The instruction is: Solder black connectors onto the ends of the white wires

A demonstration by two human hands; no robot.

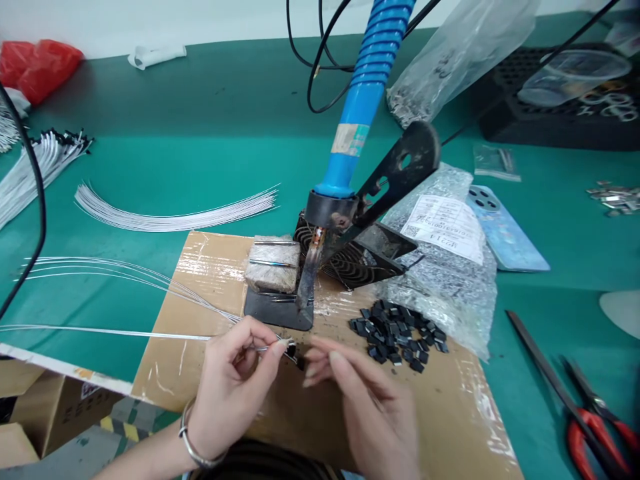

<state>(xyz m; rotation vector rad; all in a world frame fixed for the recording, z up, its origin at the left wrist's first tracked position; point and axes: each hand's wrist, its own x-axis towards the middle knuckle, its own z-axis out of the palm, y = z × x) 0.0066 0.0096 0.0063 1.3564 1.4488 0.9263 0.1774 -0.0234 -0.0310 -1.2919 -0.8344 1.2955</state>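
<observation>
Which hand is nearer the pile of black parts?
The right hand is nearer, just short of the black parts; the left hand is farther left, pinching a wire.

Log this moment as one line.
left hand: pinching white wire | right hand: open, beside wire | soldering iron: in stand

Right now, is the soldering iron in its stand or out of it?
In it: the soldering iron leans tilted, its barrel through the ring of the metal stand.
</observation>
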